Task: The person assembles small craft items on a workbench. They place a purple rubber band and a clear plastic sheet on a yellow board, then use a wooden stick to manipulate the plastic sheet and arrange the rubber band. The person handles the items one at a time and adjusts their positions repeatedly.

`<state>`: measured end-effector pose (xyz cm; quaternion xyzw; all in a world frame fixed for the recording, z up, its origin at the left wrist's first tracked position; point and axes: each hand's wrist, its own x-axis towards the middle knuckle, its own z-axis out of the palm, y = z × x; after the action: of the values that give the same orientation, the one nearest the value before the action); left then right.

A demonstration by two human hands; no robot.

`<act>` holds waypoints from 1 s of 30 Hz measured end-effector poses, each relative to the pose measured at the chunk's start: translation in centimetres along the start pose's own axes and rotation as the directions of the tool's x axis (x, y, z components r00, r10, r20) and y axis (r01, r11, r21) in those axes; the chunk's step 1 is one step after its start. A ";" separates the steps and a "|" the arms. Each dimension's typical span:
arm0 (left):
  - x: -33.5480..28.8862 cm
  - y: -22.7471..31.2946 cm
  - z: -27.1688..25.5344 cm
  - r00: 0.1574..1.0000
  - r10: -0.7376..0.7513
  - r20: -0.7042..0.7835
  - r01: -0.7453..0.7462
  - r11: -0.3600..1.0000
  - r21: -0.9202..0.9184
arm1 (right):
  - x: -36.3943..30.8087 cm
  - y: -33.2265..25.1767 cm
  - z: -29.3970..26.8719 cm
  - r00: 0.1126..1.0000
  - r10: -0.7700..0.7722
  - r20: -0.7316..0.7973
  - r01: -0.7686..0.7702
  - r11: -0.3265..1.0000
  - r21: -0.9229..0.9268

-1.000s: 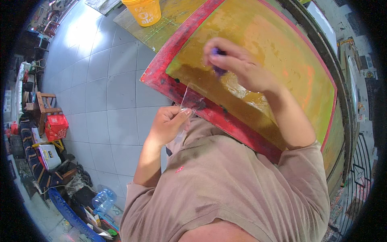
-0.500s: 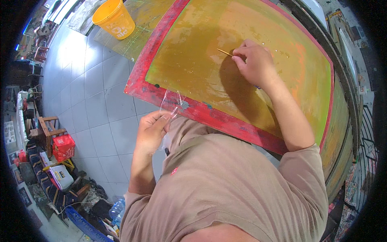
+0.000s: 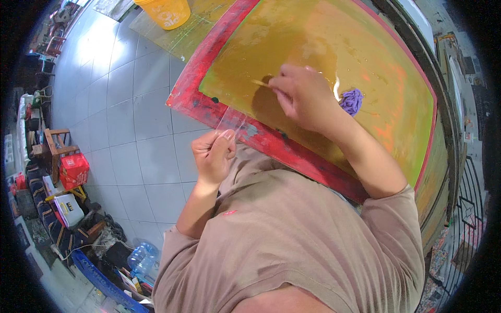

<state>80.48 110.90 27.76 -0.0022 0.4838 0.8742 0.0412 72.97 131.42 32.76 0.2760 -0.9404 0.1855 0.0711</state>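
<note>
Below me lies a screen-printing frame with red borders (image 3: 194,78) and a wet, yellow-brown mesh (image 3: 292,36). Over its near left part is my right hand (image 3: 302,96), closed around a thin wooden stick (image 3: 259,82), which is blurred. Just outside the near red border, my left hand (image 3: 214,154) pinches a piece of clear plastic film (image 3: 229,120) between thumb and fingers. The film overlaps the border. On the mesh, right of my right wrist, sits a crumpled purple rag (image 3: 352,101) beside a glossy wet streak.
A yellow bucket (image 3: 166,13) stands on a stained board at the far left. Grey floor tiles (image 3: 120,135) stretch along the left, with a wooden stool (image 3: 58,143), a red box (image 3: 74,170) and a clear plastic water bottle (image 3: 143,258) beyond.
My right hand has moved left and nearer with the stick, uncovering the purple rag. My left hand has shifted right and up, still pinching the film. The view has shifted slightly.
</note>
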 end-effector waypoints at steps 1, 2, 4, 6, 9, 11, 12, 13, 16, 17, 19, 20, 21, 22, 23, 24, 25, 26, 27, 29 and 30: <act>0.0 -0.2 -0.1 1.000 0.020 0.021 -0.020 1.000 0.018 | -0.3 -0.2 -0.2 0.998 -0.054 0.011 0.054 0.997 0.050; 0.0 -0.3 -0.3 0.998 0.039 0.042 -0.041 0.999 0.036 | -0.4 -0.6 -0.5 0.994 -0.093 0.063 0.088 0.993 0.081; -0.1 -0.6 -0.5 0.996 0.066 0.052 -0.068 0.997 0.034 | -0.4 -1.1 -1.0 0.972 -0.172 0.159 0.150 0.978 0.145; 0.0 -0.9 -0.6 0.996 0.082 0.028 -0.082 0.997 -0.005 | -0.3 -1.1 -0.6 0.990 -0.115 0.080 0.098 0.976 0.193; 0.1 -1.0 -0.8 0.995 0.098 0.035 -0.099 0.995 0.019 | 0.1 -1.5 -0.1 0.996 -0.083 0.027 0.073 0.962 0.262; 0.1 -1.1 -0.9 0.993 0.107 0.045 -0.108 0.994 0.020 | 0.3 -1.9 0.4 0.996 -0.086 0.024 0.076 0.954 0.289; 0.2 -1.2 -0.9 0.993 0.111 0.050 -0.112 0.994 0.020 | 0.5 -2.0 0.7 0.995 -0.093 0.026 0.081 0.952 0.294; 0.2 -1.3 -1.0 0.991 0.119 0.065 -0.119 0.993 -0.005 | 0.6 -2.2 0.9 0.994 -0.103 0.031 0.089 0.950 0.299; 0.5 -1.7 -1.4 0.984 0.149 0.100 -0.144 0.988 -0.057 | 0.7 -2.4 0.3 0.985 -0.147 0.086 0.119 0.955 0.271; 0.6 -1.8 -1.5 0.981 0.162 0.108 -0.157 0.986 -0.058 | 0.7 -2.4 -0.1 0.982 -0.157 0.104 0.123 0.952 0.281; 0.6 -2.0 -1.6 0.978 0.175 0.111 -0.167 0.983 -0.080 | 0.5 -2.2 -1.1 0.974 -0.180 0.141 0.131 0.944 0.301; 0.6 -2.0 -1.5 0.979 0.175 0.107 -0.164 0.981 -0.102 | 0.5 -2.0 -1.5 0.967 -0.178 0.181 0.117 0.946 0.303; 0.6 -2.1 -1.5 0.979 0.175 0.102 -0.162 0.979 -0.123 | 0.4 -1.8 -1.9 0.959 -0.175 0.221 0.103 0.947 0.304; 0.6 -2.1 -1.5 0.978 0.177 0.110 -0.160 0.976 -0.144 | 0.3 -1.7 -2.1 0.951 -0.169 0.258 0.086 0.949 0.304; 0.6 -2.2 -1.5 0.977 0.180 0.117 -0.159 0.973 -0.166 | 0.3 -1.5 -1.8 0.969 -0.171 0.179 0.110 0.945 0.307; 0.7 -2.2 -1.6 0.975 0.183 0.123 -0.158 0.970 -0.187 | 0.3 -1.2 -1.2 0.980 -0.172 0.100 0.134 0.942 0.309; 0.7 -2.3 -1.6 0.975 0.181 0.131 -0.153 0.968 -0.199 | 0.3 -1.0 -0.9 0.986 -0.169 0.016 0.155 0.938 0.308; 0.7 -2.3 -1.7 0.974 0.180 0.140 -0.148 0.966 -0.211 | 0.4 -1.2 -0.5 0.989 -0.148 -0.007 0.142 0.937 0.320; 0.8 -2.3 -1.8 0.973 0.178 0.148 -0.142 0.964 -0.224 | 0.8 -1.6 -0.1 0.992 -0.126 -0.029 0.129 0.934 0.332; 0.9 -2.4 -2.0 0.969 0.191 0.158 -0.156 0.965 -0.211 | 1.2 -2.0 0.7 0.992 -0.119 -0.043 0.126 0.935 0.333; 1.0 -2.5 -2.1 0.967 0.197 0.164 -0.163 0.965 -0.204 | 1.4 -2.1 0.9 0.991 -0.130 -0.033 0.133 0.938 0.320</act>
<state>79.64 110.50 24.50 0.1183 0.3911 0.9127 0.0051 72.96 128.75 32.88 0.3450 -0.8766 0.3327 0.0429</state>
